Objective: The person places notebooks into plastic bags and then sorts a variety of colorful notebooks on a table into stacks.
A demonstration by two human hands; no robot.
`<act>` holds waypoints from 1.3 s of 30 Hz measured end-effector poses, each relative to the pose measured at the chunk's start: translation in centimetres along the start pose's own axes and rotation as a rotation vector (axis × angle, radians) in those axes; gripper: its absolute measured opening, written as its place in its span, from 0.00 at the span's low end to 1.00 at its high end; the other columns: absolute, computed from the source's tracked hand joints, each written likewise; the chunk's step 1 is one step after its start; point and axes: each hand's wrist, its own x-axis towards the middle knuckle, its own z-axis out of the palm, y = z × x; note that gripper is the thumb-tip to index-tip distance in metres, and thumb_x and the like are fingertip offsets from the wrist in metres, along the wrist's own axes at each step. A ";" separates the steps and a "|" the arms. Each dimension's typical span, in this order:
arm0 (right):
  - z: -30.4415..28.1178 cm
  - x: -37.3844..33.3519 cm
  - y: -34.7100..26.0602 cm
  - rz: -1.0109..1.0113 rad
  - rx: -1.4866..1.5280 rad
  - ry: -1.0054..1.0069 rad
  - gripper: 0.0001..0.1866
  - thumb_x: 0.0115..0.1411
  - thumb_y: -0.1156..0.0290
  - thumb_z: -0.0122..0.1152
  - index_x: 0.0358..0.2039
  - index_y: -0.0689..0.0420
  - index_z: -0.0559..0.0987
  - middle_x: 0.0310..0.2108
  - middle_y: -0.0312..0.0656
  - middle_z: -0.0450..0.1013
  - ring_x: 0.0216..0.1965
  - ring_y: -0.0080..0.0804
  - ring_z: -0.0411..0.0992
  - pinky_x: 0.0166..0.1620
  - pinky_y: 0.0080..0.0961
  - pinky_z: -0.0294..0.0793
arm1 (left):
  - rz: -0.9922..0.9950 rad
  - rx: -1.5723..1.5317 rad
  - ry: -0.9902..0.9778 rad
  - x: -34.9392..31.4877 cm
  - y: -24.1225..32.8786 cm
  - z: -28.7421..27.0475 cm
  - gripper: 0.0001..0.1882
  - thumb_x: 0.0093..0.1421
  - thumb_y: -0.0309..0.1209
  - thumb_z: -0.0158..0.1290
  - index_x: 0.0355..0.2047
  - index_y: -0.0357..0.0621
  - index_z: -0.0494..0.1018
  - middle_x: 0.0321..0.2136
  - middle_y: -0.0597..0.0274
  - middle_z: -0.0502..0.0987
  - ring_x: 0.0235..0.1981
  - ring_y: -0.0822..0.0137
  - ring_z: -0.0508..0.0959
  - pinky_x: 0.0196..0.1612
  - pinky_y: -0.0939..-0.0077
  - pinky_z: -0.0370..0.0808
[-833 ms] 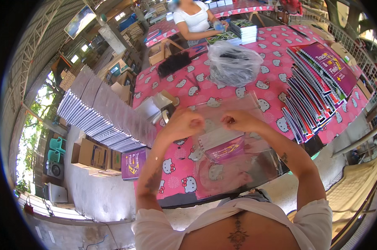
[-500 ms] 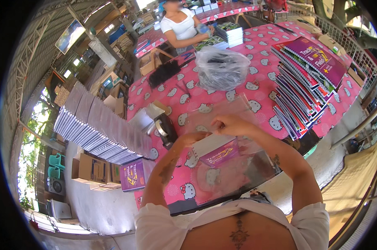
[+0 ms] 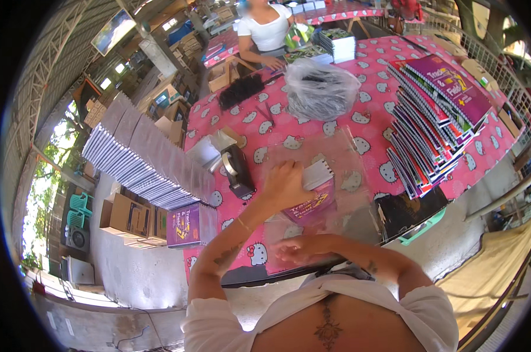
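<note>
Two hands were at work close to my chest. The right hand (image 3: pixel 303 249), which earlier was up beside the left, had come down to the near edge of the clear plastic sleeve (image 3: pixel 336 193), fingers loosely spread on it. The left hand (image 3: pixel 284 185) had stayed forward, its grip closed on the purple notebook (image 3: pixel 312 202) half inside the sleeve on the counter (image 3: pixel 365 123). Farther away lay the tape dispenser (image 3: pixel 237 170) and the notebook stack (image 3: pixel 435 117).
</note>
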 end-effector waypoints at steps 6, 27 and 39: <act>-6.9 -1.5 6.0 -0.751 1.297 0.445 0.34 0.58 0.51 0.64 0.61 0.51 0.66 0.55 0.43 0.70 0.54 0.36 0.70 0.58 0.41 0.69 | -0.382 -0.609 0.384 -8.4 0.6 -0.9 0.32 0.43 0.38 0.72 0.44 0.39 0.71 0.41 0.55 0.78 0.45 0.59 0.79 0.48 0.64 0.75; -1.0 -4.5 -17.0 -0.521 -1.433 1.035 0.25 0.50 0.63 0.68 0.49 0.56 0.77 0.43 0.47 0.74 0.44 0.45 0.73 0.53 0.39 0.68 | -1.032 -1.122 0.457 -13.4 -24.3 12.0 0.15 0.60 0.37 0.58 0.35 0.35 0.80 0.27 0.60 0.81 0.28 0.68 0.78 0.33 0.73 0.75; -0.7 -2.0 -16.4 -0.233 -1.351 0.876 0.17 0.53 0.61 0.66 0.43 0.52 0.80 0.34 0.39 0.78 0.33 0.41 0.76 0.46 0.39 0.69 | -0.913 -0.082 0.384 -13.3 -22.0 15.4 0.07 0.56 0.30 0.59 0.29 0.39 0.79 0.22 0.53 0.80 0.25 0.56 0.82 0.30 0.63 0.77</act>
